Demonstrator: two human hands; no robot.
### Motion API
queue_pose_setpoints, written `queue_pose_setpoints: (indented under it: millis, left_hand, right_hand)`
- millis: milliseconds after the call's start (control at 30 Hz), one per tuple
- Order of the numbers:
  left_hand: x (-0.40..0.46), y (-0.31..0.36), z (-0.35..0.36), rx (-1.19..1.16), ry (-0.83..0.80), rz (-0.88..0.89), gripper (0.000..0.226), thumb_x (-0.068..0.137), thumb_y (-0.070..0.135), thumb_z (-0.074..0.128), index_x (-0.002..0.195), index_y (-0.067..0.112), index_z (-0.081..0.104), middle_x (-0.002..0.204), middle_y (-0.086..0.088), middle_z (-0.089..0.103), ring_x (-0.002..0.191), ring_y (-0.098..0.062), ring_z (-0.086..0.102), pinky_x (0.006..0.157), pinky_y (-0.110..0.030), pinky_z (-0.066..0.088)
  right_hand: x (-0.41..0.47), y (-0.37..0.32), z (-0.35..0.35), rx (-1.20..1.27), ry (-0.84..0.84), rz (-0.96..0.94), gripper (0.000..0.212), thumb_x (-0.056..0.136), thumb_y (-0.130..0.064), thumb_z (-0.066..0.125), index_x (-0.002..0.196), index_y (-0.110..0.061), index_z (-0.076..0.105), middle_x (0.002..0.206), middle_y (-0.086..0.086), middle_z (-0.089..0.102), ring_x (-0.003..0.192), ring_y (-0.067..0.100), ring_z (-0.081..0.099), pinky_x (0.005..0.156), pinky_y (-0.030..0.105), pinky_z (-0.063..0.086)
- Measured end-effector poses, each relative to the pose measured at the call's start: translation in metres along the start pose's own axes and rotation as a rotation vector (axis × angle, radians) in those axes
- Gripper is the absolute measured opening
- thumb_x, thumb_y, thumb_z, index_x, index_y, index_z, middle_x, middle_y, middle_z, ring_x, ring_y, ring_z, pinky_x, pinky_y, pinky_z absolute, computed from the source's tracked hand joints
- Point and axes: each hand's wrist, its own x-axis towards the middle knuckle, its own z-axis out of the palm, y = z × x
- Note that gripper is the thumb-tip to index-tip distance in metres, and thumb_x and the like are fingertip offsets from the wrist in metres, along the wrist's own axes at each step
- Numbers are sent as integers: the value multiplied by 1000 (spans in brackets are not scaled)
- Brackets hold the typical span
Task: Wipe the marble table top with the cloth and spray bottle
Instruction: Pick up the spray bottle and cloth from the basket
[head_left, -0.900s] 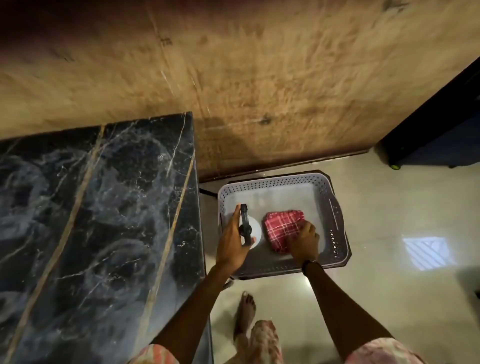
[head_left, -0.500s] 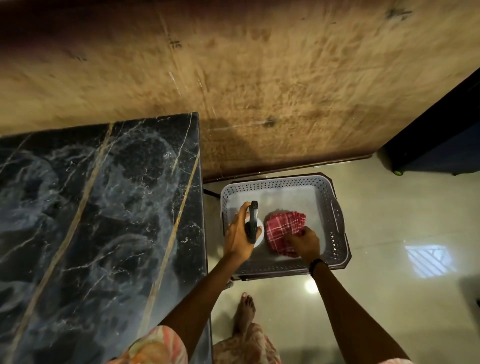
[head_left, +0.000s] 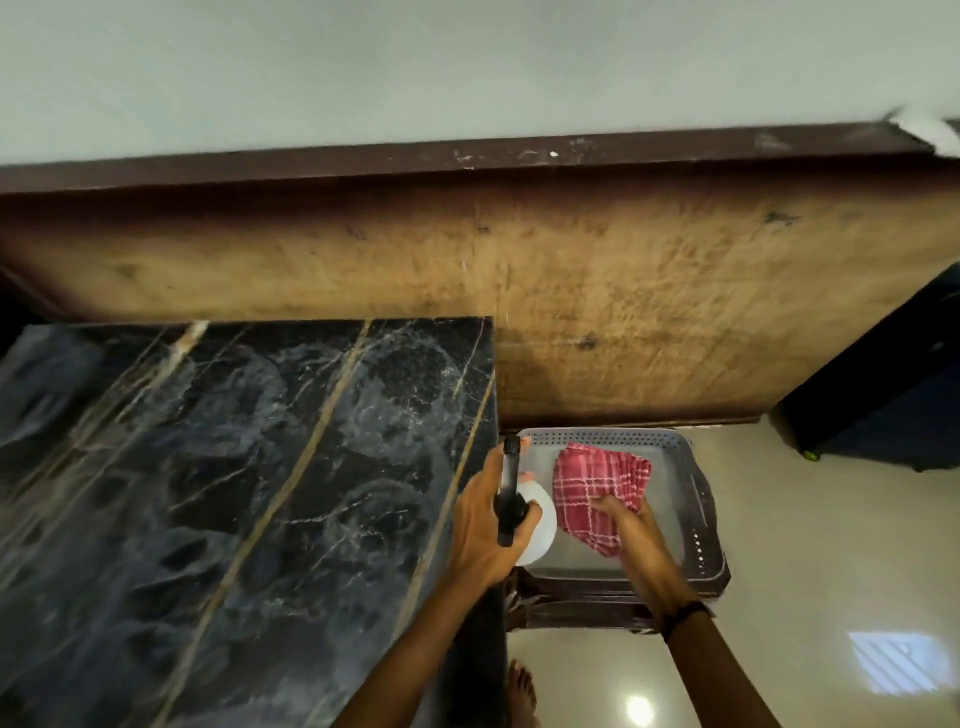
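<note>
Your left hand (head_left: 485, 525) is closing round the spray bottle (head_left: 522, 512), fingers wrapped on its dark neck and trigger head, with the white body showing beneath. It is sitting at the basket's (head_left: 698, 525) left edge, just beside the worktop (head_left: 234, 467). Your right hand (head_left: 623, 512) is pinching the near edge of the red checked cloth (head_left: 597, 486), fingers pressed together on the fabric, in the middle of the basket.

The basket is a shallow grey tray with perforated walls, resting on something dark and low beside the worktop's right end. It is holding only the bottle and the cloth, which are lying close together; whether they are touching is not clear.

The bottle is probably going to feel light and rigid, though liquid inside may be shifting as you lift. The neck under the trigger looks like the sound place to keep hold, since the smooth white body may be slippery. The cloth is soft and limp, so it will likely be sagging and unfolding from a corner pinch; gathering more of it into your palm should be giving you a firmer pad for wiping. The marble itself is showing pale swirled marks across its dark surface.
</note>
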Motion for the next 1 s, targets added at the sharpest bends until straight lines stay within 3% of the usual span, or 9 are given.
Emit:
queue_pose_setpoints:
  millis: [100,167,300,333,433,567,700,800,1000]
  left_hand:
    - [-20,-23,-46,-134,31,-46,57,70,35,63,118,4,60,112,-2,67,101,-18,63,96,-36,49]
    - [-36,-44,-74,-150,56,-61,50,70,33,62,106,0,65,111,3,70,103,-12,64,95,-34,49]
    - [-74,-89,-140,-206,120,-115,62,69,31,65,127,10,55,111,-13,68,102,-28,65,100,-42,47]
    - [-83,-91,-154,-223,139,-114,63,70,28,66,130,17,52,107,-15,68,99,-29,66,99,-40,48]
    - [-110,-111,-207,-266,247,-91,58,68,8,63,120,29,51,101,2,68,96,-3,65,88,-17,51]
    - [-138,-154,-270,-272,291,-127,54,64,-1,59,109,29,58,74,12,67,69,-3,64,63,-13,50]
    - [-161,-178,-317,-286,209,-213,37,64,-2,55,92,21,61,64,16,65,59,3,56,57,-8,41]
    - [-175,-193,-342,-257,115,-268,38,68,-10,56,87,23,61,60,11,61,52,2,51,53,-13,40]
    - [-185,-224,-362,-138,129,-351,19,64,11,57,82,16,60,75,-13,62,65,-14,48,64,-31,40]
  right_hand:
    - [-34,-2,52,131,-96,39,42,90,-13,60,129,-19,50,119,11,66,106,29,64,80,37,52]
    - [-51,1,87,184,-166,62,42,88,-11,61,129,-17,52,118,12,68,107,30,64,83,38,53]
    - [-83,21,166,231,-236,130,45,86,-12,64,130,-14,54,119,14,67,111,32,63,99,47,47]
    - [-90,26,182,227,-258,135,43,86,-11,63,128,-12,55,119,16,67,111,33,62,101,49,46]
    - [-118,44,243,214,-314,187,49,78,-9,69,126,-8,57,117,19,67,110,36,62,100,49,46]
    - [-148,73,312,225,-389,235,41,86,-7,61,126,-7,56,118,18,66,111,35,61,98,45,48]
    - [-174,95,368,205,-472,244,32,90,-8,54,122,-7,59,117,18,67,106,31,63,95,44,49]
    - [-188,106,402,164,-511,251,29,93,-9,52,120,-4,60,117,21,66,103,31,64,100,47,46]
    - [-196,111,442,185,-493,308,41,91,-33,57,123,-8,61,115,16,69,109,31,64,98,45,47]
